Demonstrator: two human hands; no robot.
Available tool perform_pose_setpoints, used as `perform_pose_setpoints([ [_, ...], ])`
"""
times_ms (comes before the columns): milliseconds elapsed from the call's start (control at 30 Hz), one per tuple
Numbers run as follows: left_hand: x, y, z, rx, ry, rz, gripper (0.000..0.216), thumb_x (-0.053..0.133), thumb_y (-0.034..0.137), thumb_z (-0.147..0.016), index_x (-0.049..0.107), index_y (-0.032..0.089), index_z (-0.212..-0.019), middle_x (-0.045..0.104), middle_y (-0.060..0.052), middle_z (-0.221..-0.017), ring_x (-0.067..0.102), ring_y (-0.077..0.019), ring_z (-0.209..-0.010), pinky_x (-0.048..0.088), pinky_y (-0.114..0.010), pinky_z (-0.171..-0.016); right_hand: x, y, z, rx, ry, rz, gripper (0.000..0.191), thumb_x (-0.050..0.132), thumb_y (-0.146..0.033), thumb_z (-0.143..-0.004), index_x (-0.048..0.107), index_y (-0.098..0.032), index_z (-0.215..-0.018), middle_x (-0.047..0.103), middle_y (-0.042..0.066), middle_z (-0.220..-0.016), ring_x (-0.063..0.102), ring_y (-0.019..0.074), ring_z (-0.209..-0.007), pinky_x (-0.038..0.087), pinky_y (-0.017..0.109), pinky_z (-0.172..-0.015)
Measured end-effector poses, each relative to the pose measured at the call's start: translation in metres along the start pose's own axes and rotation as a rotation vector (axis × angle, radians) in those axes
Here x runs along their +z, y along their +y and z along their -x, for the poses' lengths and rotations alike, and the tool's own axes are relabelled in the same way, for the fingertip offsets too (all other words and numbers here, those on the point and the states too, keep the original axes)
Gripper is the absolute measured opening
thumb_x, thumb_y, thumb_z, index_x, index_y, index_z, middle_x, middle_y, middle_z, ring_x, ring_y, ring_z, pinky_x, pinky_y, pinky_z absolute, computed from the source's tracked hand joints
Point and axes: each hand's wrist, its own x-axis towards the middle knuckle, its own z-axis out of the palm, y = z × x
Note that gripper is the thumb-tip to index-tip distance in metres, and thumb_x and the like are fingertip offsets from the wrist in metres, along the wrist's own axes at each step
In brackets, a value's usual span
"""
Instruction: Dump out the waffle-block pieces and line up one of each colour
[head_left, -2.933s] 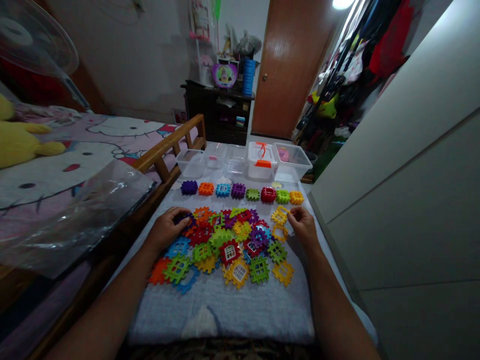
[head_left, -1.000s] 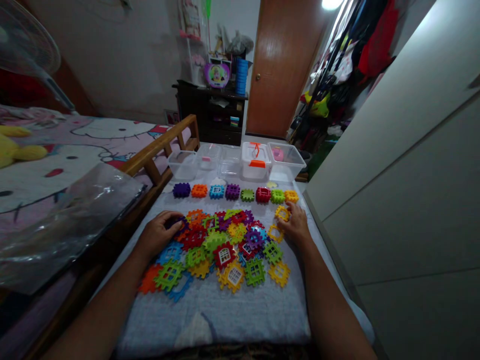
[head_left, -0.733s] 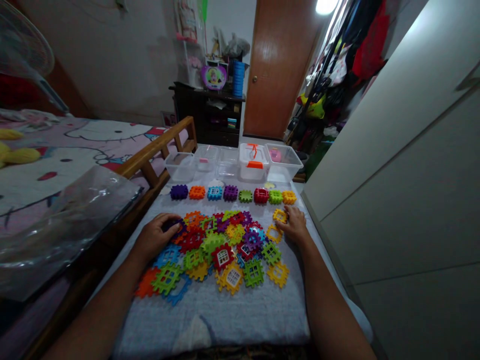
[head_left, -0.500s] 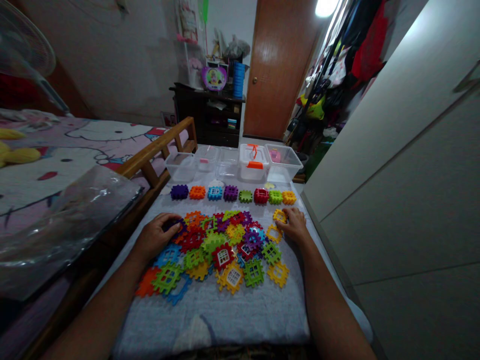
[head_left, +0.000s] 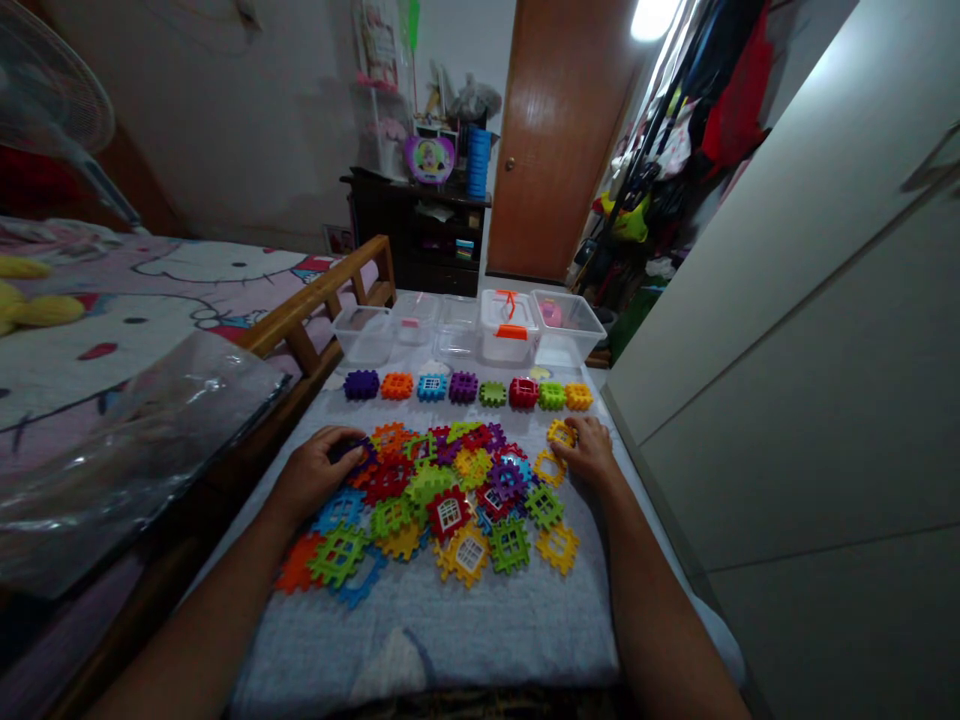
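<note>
A heap of flat interlocking plastic tiles point(head_left: 442, 490) in several colours lies on a grey blanket point(head_left: 450, 630). My left hand point(head_left: 319, 472) rests on the heap's left edge, fingers curled over a purple tile point(head_left: 358, 452). At the heap's right edge, the fingers of my right hand point(head_left: 590, 452) pinch a yellow tile point(head_left: 560, 432) that lies on the blanket. A second yellow frame tile point(head_left: 551, 467) lies just below it. Behind the heap stands a row of assembled tile cubes point(head_left: 465, 387), from purple point(head_left: 361, 384) at the left to orange-yellow point(head_left: 578, 396) at the right.
Clear plastic bins point(head_left: 371, 333) and a lidded box with an orange latch point(head_left: 508, 327) stand beyond the cube row. A wooden bed rail point(head_left: 315, 310) and a clear plastic bag point(head_left: 135, 440) lie left. A white cabinet wall point(head_left: 787, 330) runs along the right.
My right hand moved forward with the yellow tile and set it down on the blanket, fingers still on it. My left hand stayed on the heap's left edge.
</note>
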Motion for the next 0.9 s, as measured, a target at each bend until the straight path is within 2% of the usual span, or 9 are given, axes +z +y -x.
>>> perform_pose_setpoints([
  [167,0.0,-0.002,0.0,0.011,-0.005,-0.002,0.044,0.059,0.056,-0.075,0.071,0.02,-0.097,0.072,-0.009,-0.107,0.066,-0.0278,-0.102,0.05,-0.039,-0.098,0.004,0.003,0.0,-0.017,0.025,-0.008,0.042,0.068,-0.043,-0.079,0.067,-0.021,-0.115,0.06,0.011,-0.115,0.054,0.0287,-0.108,0.041,0.039,-0.089],
  [333,0.0,0.0,0.0,0.009,0.001,0.007,0.044,0.06,0.057,-0.074,0.071,0.021,-0.096,0.072,-0.009,-0.107,0.067,-0.0277,-0.102,0.05,-0.039,-0.098,0.005,0.007,-0.005,-0.049,0.022,0.017,0.05,0.07,-0.044,-0.076,0.064,-0.019,-0.119,0.061,0.012,-0.114,0.055,0.0286,-0.105,0.044,0.038,-0.086],
  [467,0.0,-0.001,0.0,0.013,0.005,0.007,0.043,0.06,0.057,-0.074,0.071,0.021,-0.096,0.072,-0.009,-0.107,0.067,-0.0279,-0.101,0.051,-0.039,-0.095,0.002,0.005,-0.012,-0.066,-0.003,0.063,0.036,0.071,-0.041,-0.074,0.069,-0.019,-0.103,0.062,0.01,-0.104,0.056,0.0264,-0.098,0.045,0.035,-0.082],
  [600,0.0,0.0,0.0,0.014,0.015,0.005,0.043,0.059,0.058,-0.073,0.071,0.022,-0.094,0.073,-0.008,-0.104,0.068,-0.0273,-0.098,0.053,-0.037,-0.092,-0.006,-0.004,-0.016,-0.044,-0.073,0.146,0.033,0.072,-0.042,-0.072,0.07,-0.019,-0.096,0.064,0.011,-0.106,0.056,0.0273,-0.098,0.044,0.035,-0.079],
  [733,0.0,-0.001,-0.001,0.022,0.011,0.006,0.042,0.06,0.057,-0.074,0.072,0.022,-0.095,0.073,-0.008,-0.104,0.068,-0.027,-0.098,0.053,-0.037,-0.094,-0.017,-0.009,-0.016,-0.042,-0.116,0.203,0.034,0.073,-0.044,-0.071,0.07,-0.021,-0.096,0.064,0.011,-0.107,0.057,0.0293,-0.099,0.042,0.037,-0.078],
  [900,0.001,-0.008,-0.001,0.036,0.007,-0.01,0.042,0.06,0.057,-0.076,0.073,0.022,-0.097,0.073,-0.008,-0.107,0.068,-0.0271,-0.101,0.051,-0.038,-0.098,-0.038,0.012,-0.032,-0.062,-0.02,0.13,0.046,0.077,-0.039,-0.069,0.069,-0.023,-0.111,0.062,0.01,-0.114,0.055,0.0301,-0.104,0.042,0.039,-0.086],
])
